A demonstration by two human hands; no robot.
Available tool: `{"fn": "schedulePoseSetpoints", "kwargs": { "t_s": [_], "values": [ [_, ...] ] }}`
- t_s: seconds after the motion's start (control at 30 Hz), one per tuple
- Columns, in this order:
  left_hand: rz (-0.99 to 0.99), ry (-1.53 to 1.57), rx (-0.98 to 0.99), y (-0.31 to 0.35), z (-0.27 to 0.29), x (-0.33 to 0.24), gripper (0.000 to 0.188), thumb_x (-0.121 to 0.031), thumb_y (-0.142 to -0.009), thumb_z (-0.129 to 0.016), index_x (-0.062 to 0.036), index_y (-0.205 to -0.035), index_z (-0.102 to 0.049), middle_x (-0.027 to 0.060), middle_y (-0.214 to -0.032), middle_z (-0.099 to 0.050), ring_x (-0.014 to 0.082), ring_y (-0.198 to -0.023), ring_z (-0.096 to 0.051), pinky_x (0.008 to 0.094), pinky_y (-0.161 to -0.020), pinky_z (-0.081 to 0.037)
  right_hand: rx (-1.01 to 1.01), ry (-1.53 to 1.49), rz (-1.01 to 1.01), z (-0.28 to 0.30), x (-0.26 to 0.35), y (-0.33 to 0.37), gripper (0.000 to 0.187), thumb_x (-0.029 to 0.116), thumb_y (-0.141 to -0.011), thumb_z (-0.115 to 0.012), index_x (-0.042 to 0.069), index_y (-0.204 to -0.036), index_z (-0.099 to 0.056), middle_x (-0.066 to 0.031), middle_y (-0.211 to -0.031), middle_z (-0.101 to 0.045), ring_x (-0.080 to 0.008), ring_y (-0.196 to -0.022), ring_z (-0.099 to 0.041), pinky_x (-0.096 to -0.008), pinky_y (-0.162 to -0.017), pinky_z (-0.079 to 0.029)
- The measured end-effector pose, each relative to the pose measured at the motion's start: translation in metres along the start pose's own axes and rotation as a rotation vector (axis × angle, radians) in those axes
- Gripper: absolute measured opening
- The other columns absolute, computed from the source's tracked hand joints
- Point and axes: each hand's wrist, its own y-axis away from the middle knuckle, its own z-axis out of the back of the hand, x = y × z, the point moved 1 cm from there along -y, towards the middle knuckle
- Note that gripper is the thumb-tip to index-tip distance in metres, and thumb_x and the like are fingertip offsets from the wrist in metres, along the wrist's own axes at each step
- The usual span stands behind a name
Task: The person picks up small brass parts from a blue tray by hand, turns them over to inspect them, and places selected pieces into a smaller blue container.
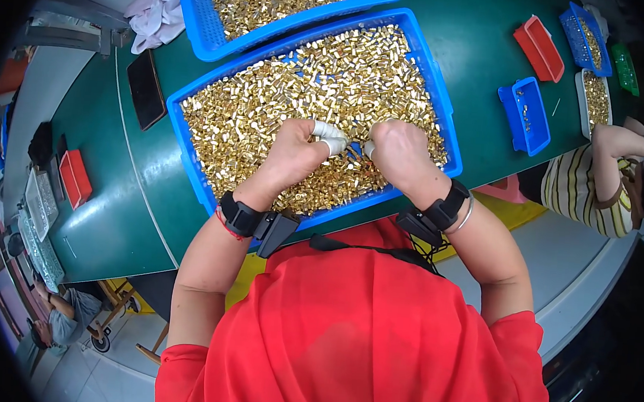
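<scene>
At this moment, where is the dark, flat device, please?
In the head view, the dark, flat device lies on the left side of the green table, beside the nearer blue basket and just below the crumpled pale cloth.

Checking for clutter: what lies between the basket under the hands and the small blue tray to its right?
The head view shows only bare green tabletop between the basket and the blue tray.

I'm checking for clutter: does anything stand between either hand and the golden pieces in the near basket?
Nothing visible but white finger coverings; the left hand and right hand are over the golden pieces.
</scene>
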Motion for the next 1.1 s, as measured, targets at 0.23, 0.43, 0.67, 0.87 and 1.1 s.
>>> {"fn": "schedulePoseSetpoints", "kwargs": {
  "t_s": [0.23, 0.43, 0.67, 0.87, 1.1],
  "values": [
    [-0.073, -0.265, -0.048, -0.002, 0.0, 0.005, 0.013, -0.011, -0.079, -0.068, 0.0017, -0.081, -0.069, -0.0012, -0.066, -0.062, 0.0045, -0.06, -0.052, 0.0219, -0.054, -0.043, 0.012, 0.0, 0.007, -0.007, 0.001, -0.003, 0.007, 0.008, -0.066, -0.062, 0.001, -0.063, -0.061, -0.0187, -0.064, -0.061, -0.0336, -0.066, -0.063, -0.0435, -0.061, -0.051],
    [-0.275, -0.873, -0.075, 0.004, -0.007, 0.015, 0.012, -0.011, -0.075, -0.065, -0.0032, -0.082, -0.07, 0.0121, -0.068, -0.065, 0.022, -0.063, -0.063, 0.0345, -0.06, -0.05, 0.026, -0.009, 0.044, -0.003, -0.004, -0.005, 0.008, 0.008, -0.066, -0.062, 0.001, -0.062, -0.061, -0.0194, -0.065, -0.061, -0.0346, -0.066, -0.063, -0.0437, -0.062, -0.051],
    [-0.406, -1.206, -0.024, 0.004, -0.023, 0.012, 0.011, -0.012, -0.072, -0.06, -0.0066, -0.077, -0.068, 0.0183, -0.068, -0.061, 0.0338, -0.067, -0.062, 0.0443, -0.062, -0.049, 0.03, -0.097, 0.113, -0.006, -0.018, -0.011, 0.008, 0.008, -0.067, -0.061, 0.002, -0.063, -0.062, -0.0201, -0.066, -0.061, -0.036, -0.066, -0.062, -0.0452, -0.062, -0.05],
    [-0.447, -1.184, -0.02, 0.005, -0.024, 0.015, 0.008, -0.011, -0.073, -0.058, -0.0059, -0.074, -0.065, 0.0163, -0.065, -0.06, 0.0331, -0.065, -0.061, 0.0454, -0.06, -0.048, 0.024, -0.233, 0.097, -0.01, -0.026, -0.007, 0.01, 0.011, -0.069, -0.062, 0.002, -0.064, -0.063, -0.0195, -0.066, -0.061, -0.0364, -0.065, -0.061, -0.0459, -0.062, -0.049],
    [-0.456, -1.242, 0.013, 0.006, -0.024, 0.01, 0.006, -0.007, -0.069, -0.058, -0.0041, -0.071, -0.062, 0.0154, -0.067, -0.061, 0.0328, -0.067, -0.062, 0.0434, -0.062, -0.049, 0.045, -0.117, 0.051, -0.004, -0.015, -0.009, 0.012, 0.014, -0.069, -0.063, 0.003, -0.065, -0.064, -0.0184, -0.067, -0.062, -0.0359, -0.066, -0.062, -0.0451, -0.063, -0.05]
  ]
}}
